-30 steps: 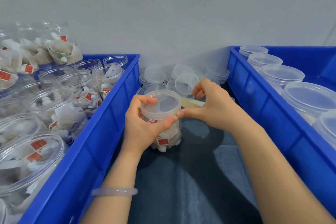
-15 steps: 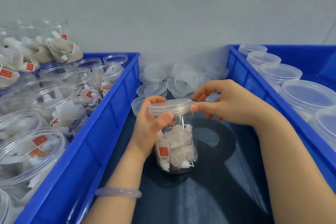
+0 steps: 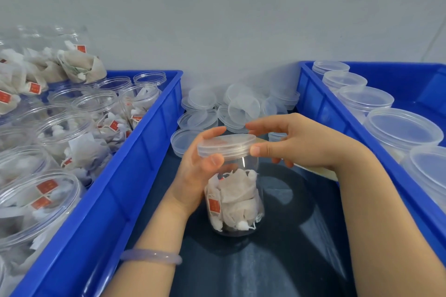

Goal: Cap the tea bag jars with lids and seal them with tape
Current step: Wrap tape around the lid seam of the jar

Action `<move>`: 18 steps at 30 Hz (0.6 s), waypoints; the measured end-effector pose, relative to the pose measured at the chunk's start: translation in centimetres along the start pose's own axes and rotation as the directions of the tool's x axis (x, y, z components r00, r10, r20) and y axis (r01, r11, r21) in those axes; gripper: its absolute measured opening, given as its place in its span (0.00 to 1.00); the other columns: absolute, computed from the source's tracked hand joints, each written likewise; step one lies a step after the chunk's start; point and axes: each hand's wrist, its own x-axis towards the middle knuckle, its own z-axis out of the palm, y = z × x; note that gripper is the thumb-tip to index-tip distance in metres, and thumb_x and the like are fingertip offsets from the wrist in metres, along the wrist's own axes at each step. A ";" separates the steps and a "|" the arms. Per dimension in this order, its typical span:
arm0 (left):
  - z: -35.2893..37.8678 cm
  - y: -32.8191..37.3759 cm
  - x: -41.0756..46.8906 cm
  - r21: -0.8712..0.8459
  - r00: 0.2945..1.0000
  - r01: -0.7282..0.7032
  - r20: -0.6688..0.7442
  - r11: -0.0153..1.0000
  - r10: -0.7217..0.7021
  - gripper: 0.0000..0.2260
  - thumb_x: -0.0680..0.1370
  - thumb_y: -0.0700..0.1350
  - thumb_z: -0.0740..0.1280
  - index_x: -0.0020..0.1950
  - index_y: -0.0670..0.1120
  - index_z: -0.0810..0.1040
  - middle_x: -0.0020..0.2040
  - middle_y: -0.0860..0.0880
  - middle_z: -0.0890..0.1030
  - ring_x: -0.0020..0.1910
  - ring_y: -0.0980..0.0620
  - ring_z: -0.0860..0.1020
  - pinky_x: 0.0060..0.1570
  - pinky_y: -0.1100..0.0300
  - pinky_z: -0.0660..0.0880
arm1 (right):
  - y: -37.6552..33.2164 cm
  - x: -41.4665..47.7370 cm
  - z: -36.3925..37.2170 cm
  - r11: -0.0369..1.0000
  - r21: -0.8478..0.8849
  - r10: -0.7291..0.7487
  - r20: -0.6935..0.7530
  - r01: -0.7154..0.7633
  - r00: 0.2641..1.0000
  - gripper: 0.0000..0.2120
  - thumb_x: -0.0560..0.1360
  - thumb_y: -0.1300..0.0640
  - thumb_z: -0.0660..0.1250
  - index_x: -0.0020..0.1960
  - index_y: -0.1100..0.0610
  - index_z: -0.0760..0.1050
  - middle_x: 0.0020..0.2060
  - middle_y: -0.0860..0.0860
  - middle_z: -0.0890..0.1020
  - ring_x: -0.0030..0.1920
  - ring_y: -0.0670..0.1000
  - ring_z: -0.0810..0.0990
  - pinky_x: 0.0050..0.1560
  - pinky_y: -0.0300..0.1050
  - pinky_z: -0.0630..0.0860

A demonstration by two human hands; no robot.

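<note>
The jar point(image 3: 233, 200) looks like thin clear plastic, so it is probably light, a little springy in the wall and smooth enough to slip. The few tea bags point(image 3: 237, 190) inside would add almost no weight. The best hold is likely high on the body, just under the threads, where the wall is stiffest. The lid point(image 3: 226, 146) is best taken by its rim and kept level so it does not cross-thread. Squeezing the middle of the wall could flex the mouth out of round.

The jar stands upright on the dark counter point(image 3: 277, 260) at the centre of the frame, between the two blue crates. Its lid, a shallow frosted disc with a ridged edge, sits on the mouth slightly tilted, and whether it is fully seated cannot be told. The tea bags are pale paper pouches with red tags, filling the lower half. No tape shows on the jar.

The left hand point(image 3: 195, 176) is wrapped round the jar's upper part, with its thumb at the lid's lower edge. The right hand point(image 3: 296, 142), at centre right, pinches the lid's rim between its thumb and the fingers laid over the top.
</note>
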 end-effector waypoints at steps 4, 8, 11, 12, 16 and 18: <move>-0.1 0.2 -0.1 -0.003 0.998 0.055 0.025 0.998 -0.055 0.52 0.51 0.66 0.79 0.70 0.46 0.67 0.63 0.41 0.78 0.58 0.41 0.79 0.52 0.51 0.78 | 0.1 0.4 0.4 0.999 0.012 -0.034 0.063 0.033 0.997 0.37 0.58 0.32 0.67 0.66 0.37 0.70 0.56 0.35 0.77 0.37 0.43 0.81 0.34 0.34 0.76; -0.1 0.1 0.1 0.044 0.998 0.030 -0.053 0.999 -0.027 0.53 0.50 0.68 0.79 0.70 0.49 0.67 0.63 0.41 0.77 0.59 0.42 0.79 0.52 0.51 0.79 | 0.3 0.7 0.7 0.999 0.040 -0.035 0.033 0.034 0.999 0.22 0.68 0.40 0.70 0.61 0.36 0.74 0.52 0.37 0.79 0.35 0.43 0.79 0.34 0.35 0.76; 0.0 0.1 0.2 0.115 0.970 -0.015 -0.241 0.993 0.043 0.44 0.50 0.70 0.77 0.62 0.54 0.73 0.61 0.45 0.78 0.60 0.46 0.79 0.57 0.51 0.77 | 0.2 1.0 1.2 0.999 0.035 0.006 -0.028 -0.005 1.000 0.22 0.70 0.41 0.69 0.63 0.40 0.74 0.52 0.38 0.80 0.32 0.42 0.77 0.33 0.34 0.76; -0.1 0.1 0.3 0.164 0.944 -0.037 -0.317 0.986 0.088 0.40 0.52 0.69 0.76 0.59 0.54 0.74 0.58 0.47 0.79 0.58 0.47 0.79 0.56 0.54 0.77 | 0.2 1.1 1.4 1.000 0.016 0.018 -0.052 -0.017 0.999 0.23 0.70 0.40 0.68 0.64 0.42 0.74 0.52 0.39 0.80 0.32 0.42 0.77 0.33 0.35 0.76; 0.1 0.9 0.2 0.324 0.910 -0.020 -0.387 0.946 0.151 0.27 0.60 0.64 0.72 0.55 0.53 0.78 0.51 0.53 0.82 0.53 0.54 0.81 0.50 0.62 0.78 | -0.3 1.3 1.7 0.997 -0.072 0.022 -0.101 -0.030 0.995 0.24 0.72 0.38 0.65 0.65 0.44 0.74 0.50 0.41 0.80 0.33 0.45 0.77 0.35 0.40 0.80; 0.7 1.3 0.2 0.431 0.919 0.050 -0.373 0.901 0.128 0.31 0.61 0.71 0.71 0.58 0.57 0.75 0.53 0.59 0.79 0.52 0.63 0.78 0.45 0.68 0.75 | -0.7 1.2 1.9 0.996 -0.080 0.025 -0.099 -0.033 0.995 0.27 0.70 0.35 0.65 0.66 0.43 0.73 0.53 0.41 0.80 0.32 0.42 0.78 0.34 0.40 0.79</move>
